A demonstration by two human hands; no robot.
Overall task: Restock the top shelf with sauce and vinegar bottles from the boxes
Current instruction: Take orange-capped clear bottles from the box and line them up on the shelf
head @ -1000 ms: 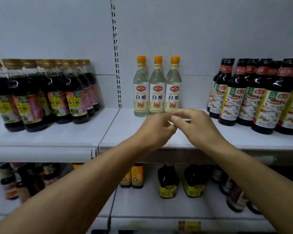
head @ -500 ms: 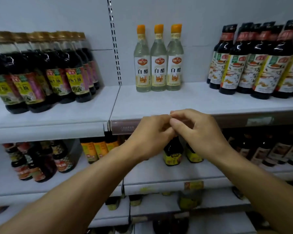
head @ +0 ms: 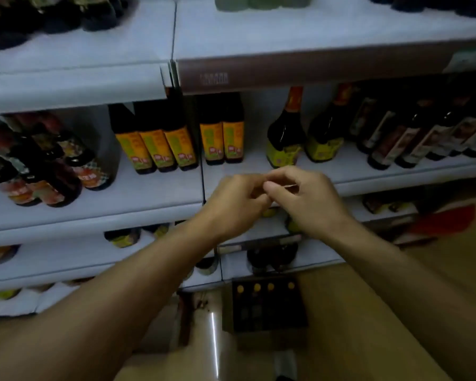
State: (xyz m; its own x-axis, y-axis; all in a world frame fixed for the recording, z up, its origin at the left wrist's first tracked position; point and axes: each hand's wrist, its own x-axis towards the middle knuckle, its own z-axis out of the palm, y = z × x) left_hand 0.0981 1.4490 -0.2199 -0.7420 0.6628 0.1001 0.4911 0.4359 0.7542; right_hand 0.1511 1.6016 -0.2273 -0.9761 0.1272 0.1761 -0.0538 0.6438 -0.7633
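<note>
At nine o'clock of the view, dark round bottles with red and checked labels (head: 39, 171) crowd the left end of the white second shelf (head: 138, 193), their detail lost to blur. Toward eleven o'clock of the hands, three dark square bottles with orange and green labels (head: 155, 138) stand side by side, and just past the shelf divider two more dark square bottles of the same orange label (head: 221, 133) stand touching each other. The white top shelf (head: 313, 26) runs across twelve o'clock, with only the bases of pale green bottles (head: 261, 1) showing at the frame's upper edge and a brown price strip (head: 300, 74) along its front. At the centre the left hand (head: 237, 204) and the right hand (head: 311, 199) meet in front of the second shelf, fingertips touching; the fingers of both are curled inward, and whether anything lies pinched between them cannot be told. At one o'clock of the hands two dark bulbous bottles with red necks and yellow-green labels (head: 285, 133) stand near each other, and toward three o'clock a row of slim dark bottles with pale labels (head: 423, 136) leans in the wide-angle view. At six o'clock, on the tan floor, an open dark cardboard box (head: 267, 306) holds dark bottles with yellow caps (head: 264, 287), four caps showing in a row.
</note>
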